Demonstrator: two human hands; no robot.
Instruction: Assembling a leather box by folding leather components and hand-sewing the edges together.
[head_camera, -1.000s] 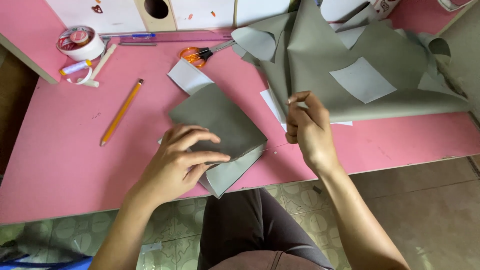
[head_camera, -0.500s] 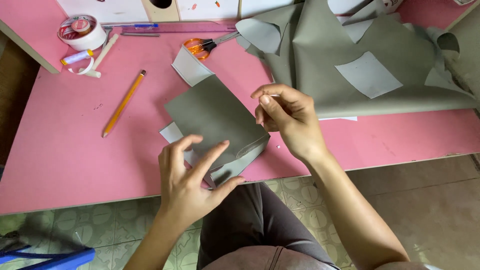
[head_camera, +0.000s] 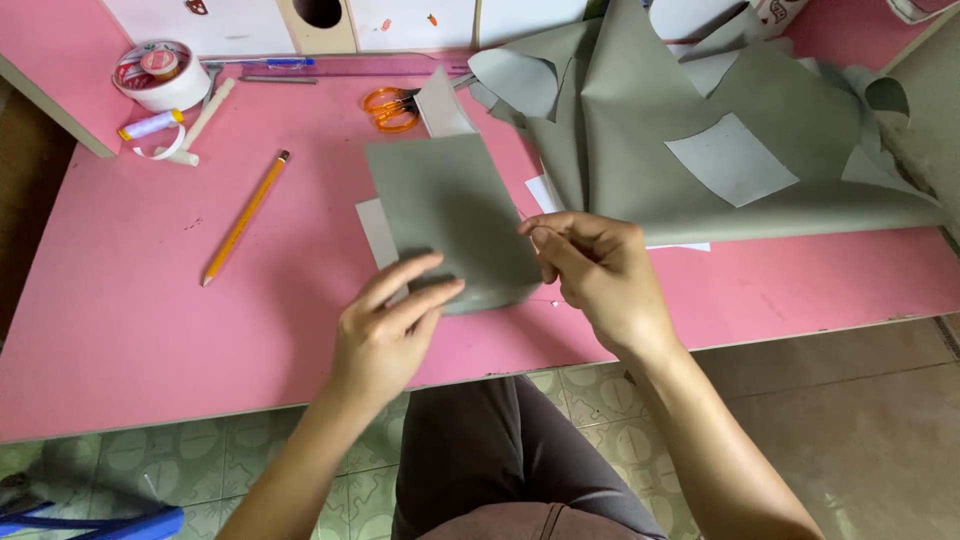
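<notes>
From remote feed I saw left hand (head_camera: 385, 335) pressing flat on grey folded sheet (head_camera: 450, 220) at pink table (head_camera: 150, 330) centre; right hand (head_camera: 600, 275) pinched its right edge (pencil (head_camera: 245, 217) lay nearby).

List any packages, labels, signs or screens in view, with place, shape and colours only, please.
Tape roll: far left of the pink table; round, white, with a red and white printed label on its core.
White panels: along the far edge; flat, with small red and orange marks.
No screens or packages in view.
</notes>
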